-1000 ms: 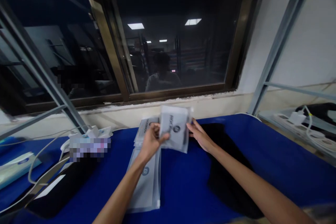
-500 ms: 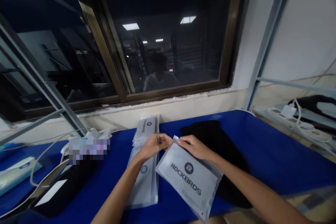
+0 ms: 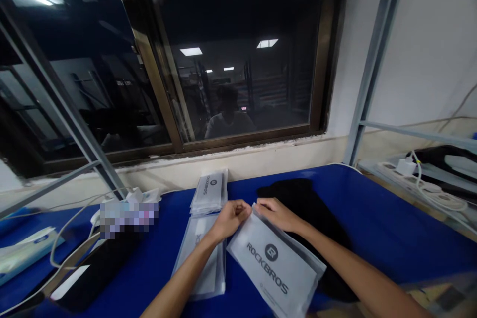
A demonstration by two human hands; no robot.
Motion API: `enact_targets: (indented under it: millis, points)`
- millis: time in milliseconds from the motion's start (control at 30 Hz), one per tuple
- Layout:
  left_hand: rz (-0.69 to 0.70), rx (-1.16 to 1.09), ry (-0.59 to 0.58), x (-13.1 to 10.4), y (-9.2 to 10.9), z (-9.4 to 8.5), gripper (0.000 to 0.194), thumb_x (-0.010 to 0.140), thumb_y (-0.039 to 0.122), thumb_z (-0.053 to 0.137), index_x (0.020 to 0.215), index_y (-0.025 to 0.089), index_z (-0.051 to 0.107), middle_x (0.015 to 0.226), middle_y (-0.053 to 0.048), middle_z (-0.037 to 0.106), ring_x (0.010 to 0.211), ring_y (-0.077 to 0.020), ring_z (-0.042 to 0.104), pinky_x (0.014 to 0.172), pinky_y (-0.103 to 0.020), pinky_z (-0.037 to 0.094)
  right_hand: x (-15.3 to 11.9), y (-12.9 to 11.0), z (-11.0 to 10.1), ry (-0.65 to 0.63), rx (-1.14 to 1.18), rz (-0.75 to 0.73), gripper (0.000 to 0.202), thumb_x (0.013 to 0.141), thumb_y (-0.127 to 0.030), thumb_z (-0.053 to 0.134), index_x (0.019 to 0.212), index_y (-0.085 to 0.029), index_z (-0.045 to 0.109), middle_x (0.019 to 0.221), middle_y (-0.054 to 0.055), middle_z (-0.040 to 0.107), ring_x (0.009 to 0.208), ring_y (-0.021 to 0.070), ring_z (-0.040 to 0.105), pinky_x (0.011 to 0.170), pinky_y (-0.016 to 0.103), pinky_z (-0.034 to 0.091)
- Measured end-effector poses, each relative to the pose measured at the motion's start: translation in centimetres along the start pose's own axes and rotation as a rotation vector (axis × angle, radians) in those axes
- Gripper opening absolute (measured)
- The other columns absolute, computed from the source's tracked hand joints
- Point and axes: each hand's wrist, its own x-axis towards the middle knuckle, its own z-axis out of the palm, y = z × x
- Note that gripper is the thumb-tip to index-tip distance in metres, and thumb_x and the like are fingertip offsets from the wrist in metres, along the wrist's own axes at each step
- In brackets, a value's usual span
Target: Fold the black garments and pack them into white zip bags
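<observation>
A frosted plastic bag [image 3: 276, 273] printed ROCKBROS hangs tilted at the table's front, its upper corner between my two hands. My left hand [image 3: 233, 216] pinches that corner from the left. From the right, my right hand [image 3: 278, 212] grips the same top edge, thumb and fingers together. Left of it, another frosted bag [image 3: 203, 268] lies flat, partly covered by my left forearm. Behind that bag sits a small stack of ROCKBROS bags [image 3: 209, 191]. Black fabric [image 3: 298, 191] is spread on the table beyond my right hand and forearm.
The blue table [image 3: 376, 218] runs along the wall below a dark window [image 3: 238, 74]. At left lie a black item with a white label [image 3: 70, 282], cables and a tissue pack [image 3: 28, 253]. A power strip [image 3: 428, 181] rests at right. Metal posts [image 3: 372, 64] flank the table.
The view has tilted up slightly. My hands stay at the bag's top corner, and the bag's upper edge now shows a slightly wider gap between its layers.
</observation>
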Motion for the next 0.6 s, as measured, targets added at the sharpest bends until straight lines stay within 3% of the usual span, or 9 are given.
enact_targets:
  millis: [67, 167, 300, 400, 467, 533, 600]
  points:
    - [0.054, 0.122, 0.172, 0.3, 0.1, -0.9, 0.026, 0.083, 0.041, 0.064, 0.074, 0.016, 0.067, 0.07, -0.004, 0.067, 0.066, -0.0179, 0.06, 0.063, -0.027, 0.045, -0.1, -0.4, -0.1, -0.031, 0.02, 0.0, 0.047, 0.1, -0.054, 0.043, 0.068, -0.02, 0.041, 0.062, -0.005, 0.038, 0.06, 0.0109, 0.039, 0.055, 0.024, 0.029]
    - [0.038, 0.198, 0.434, 0.9, 0.2, -3.9, 0.022, 0.085, 0.038, 0.057, 0.081, 0.018, 0.066, 0.073, -0.004, 0.067, 0.068, -0.0194, 0.06, 0.064, -0.028, 0.044, -0.5, -1.5, -0.4, -0.06, 0.05, -0.026, 0.048, 0.1, -0.051, 0.047, 0.064, -0.019, 0.042, 0.059, -0.005, 0.041, 0.054, 0.01, 0.043, 0.051, 0.023, 0.03]
    - [0.007, 0.269, 0.722, 1.1, -0.2, -7.7, 0.026, 0.088, 0.041, 0.051, 0.086, 0.018, 0.062, 0.074, -0.004, 0.065, 0.063, -0.0188, 0.055, 0.061, -0.029, 0.04, -0.9, -2.7, -1.5, -0.182, 0.164, -0.007, 0.041, 0.096, -0.049, 0.056, 0.07, -0.017, 0.056, 0.066, 0.001, 0.063, 0.051, 0.0117, 0.057, 0.047, 0.023, 0.038]
    - [0.031, 0.285, 0.746, 1.1, -0.3, -7.8, 0.027, 0.089, 0.042, 0.049, 0.087, 0.018, 0.062, 0.077, -0.004, 0.066, 0.066, -0.0188, 0.056, 0.063, -0.028, 0.04, -0.9, -2.7, -2.3, -0.254, 0.244, 0.019, 0.039, 0.096, -0.051, 0.056, 0.079, -0.016, 0.062, 0.077, 0.006, 0.069, 0.057, 0.0145, 0.064, 0.048, 0.023, 0.043]
    - [0.065, 0.279, 0.691, 1.1, -0.2, -6.8, 0.027, 0.091, 0.042, 0.049, 0.088, 0.019, 0.062, 0.079, -0.004, 0.067, 0.07, -0.0189, 0.058, 0.065, -0.028, 0.042, -0.7, -2.5, -2.4, -0.138, 0.269, 0.014, 0.038, 0.098, -0.051, 0.052, 0.104, -0.017, 0.066, 0.097, 0.008, 0.07, 0.066, 0.015, 0.065, 0.054, 0.025, 0.048]
    - [0.099, 0.266, 0.605, 0.9, 0.1, -5.4, 0.026, 0.092, 0.041, 0.05, 0.088, 0.019, 0.062, 0.08, -0.004, 0.067, 0.072, -0.0188, 0.059, 0.066, -0.027, 0.042, -0.6, -2.2, -2.1, 0.001, 0.205, -0.053, 0.042, 0.099, -0.05, 0.052, 0.128, -0.022, 0.061, 0.121, 0.01, 0.064, 0.082, 0.0166, 0.065, 0.071, 0.031, 0.054]
    - [0.126, 0.252, 0.512, 0.7, 0.4, -4.0, 0.025, 0.094, 0.04, 0.049, 0.089, 0.019, 0.062, 0.077, -0.003, 0.065, 0.07, -0.0181, 0.058, 0.064, -0.027, 0.041, -0.6, -2.1, -1.5, 0.0, 0.095, -0.131, 0.043, 0.099, -0.05, 0.053, 0.13, -0.023, 0.063, 0.126, 0.01, 0.061, 0.099, 0.0206, 0.063, 0.089, 0.036, 0.052]
